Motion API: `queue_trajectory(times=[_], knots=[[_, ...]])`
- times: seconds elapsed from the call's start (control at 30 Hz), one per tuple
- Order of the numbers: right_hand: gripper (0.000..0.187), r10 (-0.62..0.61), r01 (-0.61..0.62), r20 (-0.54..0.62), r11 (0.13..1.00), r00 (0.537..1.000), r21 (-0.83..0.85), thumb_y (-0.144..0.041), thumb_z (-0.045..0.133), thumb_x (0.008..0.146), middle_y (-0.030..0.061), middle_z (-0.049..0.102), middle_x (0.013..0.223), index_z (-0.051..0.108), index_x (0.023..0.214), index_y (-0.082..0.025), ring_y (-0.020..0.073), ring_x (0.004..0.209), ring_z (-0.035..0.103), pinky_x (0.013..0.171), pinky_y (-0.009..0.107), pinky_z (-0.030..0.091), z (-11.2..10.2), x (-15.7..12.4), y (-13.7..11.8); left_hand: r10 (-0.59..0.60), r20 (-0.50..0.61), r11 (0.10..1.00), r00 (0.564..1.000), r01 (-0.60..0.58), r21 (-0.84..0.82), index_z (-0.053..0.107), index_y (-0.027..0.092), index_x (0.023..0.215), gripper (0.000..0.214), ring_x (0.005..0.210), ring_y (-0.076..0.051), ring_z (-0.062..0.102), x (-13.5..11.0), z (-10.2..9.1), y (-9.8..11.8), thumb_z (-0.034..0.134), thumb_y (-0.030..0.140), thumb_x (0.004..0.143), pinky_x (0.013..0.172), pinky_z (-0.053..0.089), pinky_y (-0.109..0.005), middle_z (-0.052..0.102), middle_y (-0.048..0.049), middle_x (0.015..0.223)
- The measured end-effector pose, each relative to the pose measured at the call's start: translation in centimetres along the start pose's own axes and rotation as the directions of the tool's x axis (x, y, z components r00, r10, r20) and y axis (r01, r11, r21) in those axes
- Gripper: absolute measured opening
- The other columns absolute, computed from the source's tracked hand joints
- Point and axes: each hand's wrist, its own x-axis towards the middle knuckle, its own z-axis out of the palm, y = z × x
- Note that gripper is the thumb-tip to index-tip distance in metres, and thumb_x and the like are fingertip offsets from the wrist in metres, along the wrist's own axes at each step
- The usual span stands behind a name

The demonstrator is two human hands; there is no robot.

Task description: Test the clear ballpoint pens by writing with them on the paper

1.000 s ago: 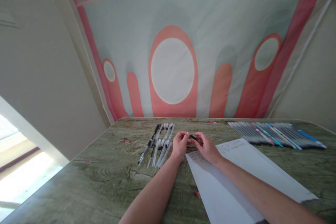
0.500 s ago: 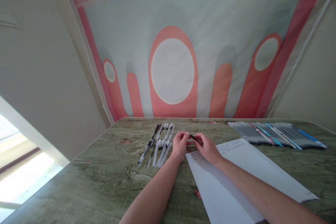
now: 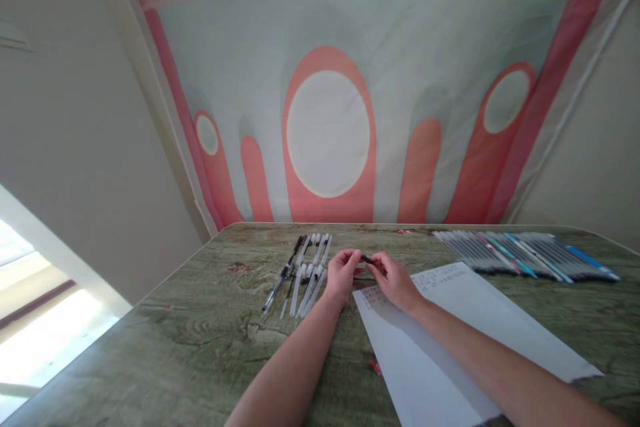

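Note:
My left hand and my right hand meet above the far middle of the table, fingers curled, both pinching one dark pen that spans between them. Just left of my left hand lie several clear and black pens in a loose group. My right wrist rests over a white sheet of paper with small handwriting near its top edge.
A long row of several pens, grey, pink and blue, lies at the far right of the green wood-grain table. A pink and pale patterned cloth hangs behind the table. A bright window area is at the lower left.

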Motion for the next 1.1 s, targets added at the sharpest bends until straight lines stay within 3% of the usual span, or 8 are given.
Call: queue_trajectory(times=[0.3,0.47,0.67,0.73,0.83,0.97,1.03,1.1], knots=[[0.021,0.015,-0.016,0.026,0.999,1.000,0.037,-0.035,0.042,0.083,0.0039,0.064,0.077,0.054,0.089,-0.020,0.0164,0.066,0.059,0.061,0.028,0.045,-0.1,0.0,-0.4,-0.049,0.022,0.998,0.999,0.050,-0.037,0.063,0.013,0.075,0.034,0.071,-0.013,0.058,0.1,-0.3,0.4,0.071,0.041,0.057,0.059,0.045,-0.020,0.062,-0.0036,0.073],[0.031,-0.026,0.020,0.073,0.997,0.997,0.077,-0.031,0.033,0.087,0.0013,0.063,0.072,0.050,0.111,-0.021,0.0132,0.057,0.057,0.062,0.026,0.045,-0.5,0.0,-1.4,-0.008,-0.003,0.993,1.000,0.008,-0.115,0.062,0.013,0.076,0.037,0.064,-0.011,0.056,0.3,-0.3,0.2,0.069,0.043,0.057,0.057,0.046,-0.021,0.060,-0.0023,0.070],[0.032,-0.231,0.207,0.232,0.970,0.945,0.124,-0.022,0.033,0.086,0.0049,0.063,0.095,0.058,0.107,-0.022,0.0164,0.091,0.057,0.082,0.031,0.043,-0.7,-0.1,-2.3,-0.005,0.038,1.000,0.999,0.006,-0.025,0.062,0.012,0.076,0.039,0.054,-0.009,0.052,0.5,-0.4,0.0,0.063,0.049,0.063,0.053,0.042,-0.020,0.060,-0.0019,0.064],[0.034,-0.235,0.210,0.218,0.969,0.947,0.134,-0.019,0.033,0.084,0.0052,0.062,0.100,0.057,0.108,-0.022,0.0161,0.095,0.056,0.085,0.031,0.042,-0.7,0.0,-2.3,-0.013,0.043,1.000,0.999,0.014,-0.027,0.063,0.011,0.079,0.045,0.059,-0.012,0.055,0.5,-0.3,0.1,0.059,0.054,0.064,0.056,0.043,-0.022,0.062,-0.0046,0.068],[0.034,-0.177,0.168,0.073,0.980,0.982,0.111,-0.019,0.037,0.082,0.0064,0.061,0.104,0.053,0.113,-0.022,0.0165,0.095,0.056,0.084,0.032,0.043,-0.9,0.4,-2.0,-0.027,0.089,0.999,0.996,0.030,-0.033,0.064,0.011,0.085,0.051,0.069,-0.017,0.059,0.3,0.0,0.2,0.051,0.058,0.069,0.064,0.045,-0.027,0.064,-0.0082,0.075],[0.030,0.006,0.019,-0.191,0.991,0.982,0.131,-0.032,0.051,0.077,0.0067,0.063,0.088,0.053,0.105,-0.019,0.0170,0.078,0.059,0.062,0.027,0.049,-2.6,2.2,-1.8,0.023,0.246,0.953,0.969,-0.095,0.288,0.065,0.015,0.086,0.035,0.076,-0.017,0.058,0.1,0.2,-0.4,0.062,0.044,0.065,0.073,0.044,-0.028,0.065,-0.0068,0.084],[0.032,0.064,-0.021,-0.232,0.983,0.971,0.183,-0.039,0.052,0.076,0.0060,0.063,0.082,0.054,0.101,-0.019,0.0160,0.071,0.059,0.054,0.025,0.048,-4.4,3.3,-1.6,0.057,0.320,0.837,0.946,-0.220,0.501,0.064,0.017,0.088,0.033,0.079,-0.017,0.056,0.1,0.2,-0.8,0.066,0.035,0.062,0.075,0.043,-0.029,0.063,-0.0059,0.089],[0.036,0.131,-0.081,-0.190,0.964,0.973,0.252,-0.045,0.044,0.080,0.0051,0.062,0.073,0.056,0.100,-0.017,0.0138,0.058,0.057,0.045,0.023,0.044,-6.7,4.3,-1.0,0.095,0.392,0.690,0.915,-0.345,0.637,0.063,0.018,0.091,0.035,0.084,-0.018,0.055,0.0,0.1,-1.0,0.068,0.032,0.060,0.078,0.042,-0.030,0.061,-0.0052,0.091]])
